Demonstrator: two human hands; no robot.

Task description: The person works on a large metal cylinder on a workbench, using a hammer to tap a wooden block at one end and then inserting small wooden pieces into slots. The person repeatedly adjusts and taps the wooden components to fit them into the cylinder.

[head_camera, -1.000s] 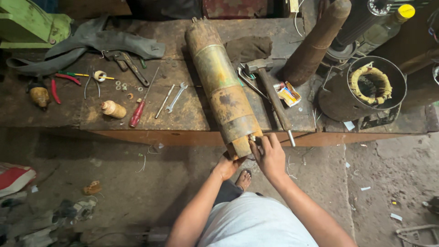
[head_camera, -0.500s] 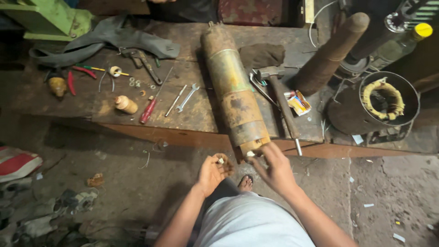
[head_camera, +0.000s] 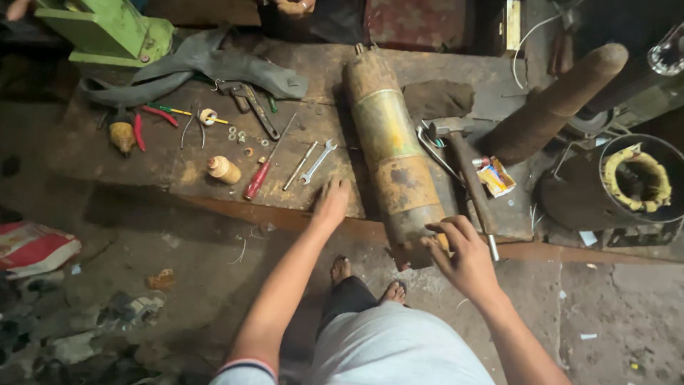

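Rusty cylinder lies lengthwise on the workbench, its near end overhanging the near edge. Right hand at that overhanging end, fingers curled against it; whether it grips cannot be told. Left hand flat on the bench edge, fingers together, holding nothing. Wrenches and red screwdriver just left. Hammer right of the cylinder. Bare floor below the near edge.

Small colourful packet on bench beside hammer.
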